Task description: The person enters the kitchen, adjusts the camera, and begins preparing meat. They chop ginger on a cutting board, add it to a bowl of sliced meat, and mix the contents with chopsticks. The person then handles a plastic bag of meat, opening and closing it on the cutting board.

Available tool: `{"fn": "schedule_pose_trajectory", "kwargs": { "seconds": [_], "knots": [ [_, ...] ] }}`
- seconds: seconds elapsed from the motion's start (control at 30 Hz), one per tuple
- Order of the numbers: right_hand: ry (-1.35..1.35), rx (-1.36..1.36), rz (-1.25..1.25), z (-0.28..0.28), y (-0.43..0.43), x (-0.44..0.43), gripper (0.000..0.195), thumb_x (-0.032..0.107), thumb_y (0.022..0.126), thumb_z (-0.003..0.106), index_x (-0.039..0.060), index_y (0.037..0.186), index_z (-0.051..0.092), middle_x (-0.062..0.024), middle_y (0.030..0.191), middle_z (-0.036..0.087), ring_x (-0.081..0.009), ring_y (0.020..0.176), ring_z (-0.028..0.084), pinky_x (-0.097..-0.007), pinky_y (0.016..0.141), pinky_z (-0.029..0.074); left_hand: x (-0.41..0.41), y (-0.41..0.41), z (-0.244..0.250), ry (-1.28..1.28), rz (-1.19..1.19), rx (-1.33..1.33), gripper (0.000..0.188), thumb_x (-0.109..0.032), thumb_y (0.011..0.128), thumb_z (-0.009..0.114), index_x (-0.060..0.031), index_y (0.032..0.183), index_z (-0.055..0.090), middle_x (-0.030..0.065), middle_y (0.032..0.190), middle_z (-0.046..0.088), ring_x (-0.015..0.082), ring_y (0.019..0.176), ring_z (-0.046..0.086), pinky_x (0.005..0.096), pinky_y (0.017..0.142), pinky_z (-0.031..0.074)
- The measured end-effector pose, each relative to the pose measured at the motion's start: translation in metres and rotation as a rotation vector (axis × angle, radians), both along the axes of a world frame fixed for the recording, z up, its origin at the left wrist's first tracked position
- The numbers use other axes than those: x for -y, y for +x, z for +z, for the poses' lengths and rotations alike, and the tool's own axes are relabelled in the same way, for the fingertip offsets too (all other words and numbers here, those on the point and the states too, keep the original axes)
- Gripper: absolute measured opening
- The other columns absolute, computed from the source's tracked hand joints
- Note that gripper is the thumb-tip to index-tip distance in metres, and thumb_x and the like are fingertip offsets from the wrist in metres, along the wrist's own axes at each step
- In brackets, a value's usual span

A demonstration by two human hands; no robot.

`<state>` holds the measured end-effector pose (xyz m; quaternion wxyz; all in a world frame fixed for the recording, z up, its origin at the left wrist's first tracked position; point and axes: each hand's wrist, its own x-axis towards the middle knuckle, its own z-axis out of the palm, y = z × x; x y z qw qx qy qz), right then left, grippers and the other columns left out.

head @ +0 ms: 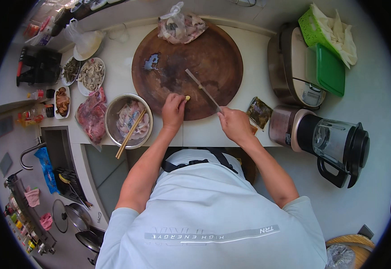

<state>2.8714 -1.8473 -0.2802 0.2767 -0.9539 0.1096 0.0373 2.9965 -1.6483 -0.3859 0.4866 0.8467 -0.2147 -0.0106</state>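
Observation:
My left hand (173,110) is at the near edge of a round wooden chopping board (202,57), its fingertips pinching a small pale yellow piece (187,98), perhaps ginger or garlic. My right hand (234,123) grips the handle of a kitchen knife (203,88), whose blade points up and left over the board. A small yellowish bit clings to the blade. At the board's far edge sits a knotted plastic bag of raw meat or fish pieces (182,28). To the left, a metal bowl (107,116) holds sliced raw fish or meat (131,117), with wooden chopsticks (131,132) across its rim.
Left of the bowl lie bagged red meat (93,116), a plate of sliced mushrooms (91,75) and a dish of browned food (62,102). On the right are a sealed packet (259,112), a blender (333,144) and a rice cooker (283,67). A sink (56,144) is at far left.

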Motion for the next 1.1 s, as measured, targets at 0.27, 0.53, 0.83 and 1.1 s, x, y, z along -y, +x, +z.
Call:
{"fn": "schedule_pose_trajectory", "kwargs": {
  "seconds": [0.27, 0.53, 0.83, 1.1],
  "knots": [
    [-0.087, -0.101, 0.122, -0.018, 0.006, 0.0, 0.018, 0.017, 0.096, 0.058, 0.0031, 0.089, 0.067, -0.0201, 0.071, 0.067, -0.0418, 0.07, 0.067, -0.0532, 0.064, 0.053, 0.003, 0.006, -0.01, 0.002, -0.047, 0.056, 0.005, -0.004, 0.088, 0.067, -0.0065, 0.093, 0.068, 0.0112, 0.095, 0.065, 0.0348, 0.086, 0.066, 0.0394, 0.072, 0.053],
    [-0.082, -0.254, 0.122, -0.03, 0.015, 0.007, 0.022, 0.016, 0.094, 0.057, -0.0001, 0.083, 0.065, -0.023, 0.074, 0.068, -0.0444, 0.072, 0.068, -0.0555, 0.069, 0.054, -0.001, 0.01, -0.017, 0.132, -0.114, 0.178, 0.011, -0.005, 0.085, 0.067, -0.0091, 0.094, 0.069, 0.0103, 0.093, 0.064, 0.0342, 0.086, 0.065, 0.0428, 0.072, 0.054],
    [-0.15, -0.345, 0.21, 0.009, 0.02, 0.013, 0.02, 0.019, 0.096, 0.059, 0.0022, 0.089, 0.067, -0.0234, 0.073, 0.068, -0.0453, 0.071, 0.067, -0.0551, 0.066, 0.053, -0.002, 0.006, -0.019, 0.123, -0.08, 0.234, 0.019, -0.003, 0.083, 0.065, -0.0104, 0.1, 0.071, 0.0095, 0.098, 0.066, 0.0335, 0.088, 0.066, 0.0421, 0.075, 0.055],
    [-0.088, -0.27, 0.154, -0.038, 0.028, -0.001, 0.014, 0.009, 0.087, 0.056, 0.0, 0.08, 0.065, -0.0246, 0.075, 0.069, -0.0445, 0.072, 0.069, -0.0546, 0.065, 0.055, 0.0, 0.006, -0.019, 0.113, -0.077, 0.207, 0.015, -0.002, 0.083, 0.067, -0.0083, 0.097, 0.071, 0.0099, 0.099, 0.067, 0.0337, 0.089, 0.066, 0.0423, 0.075, 0.055]
  ]
}}
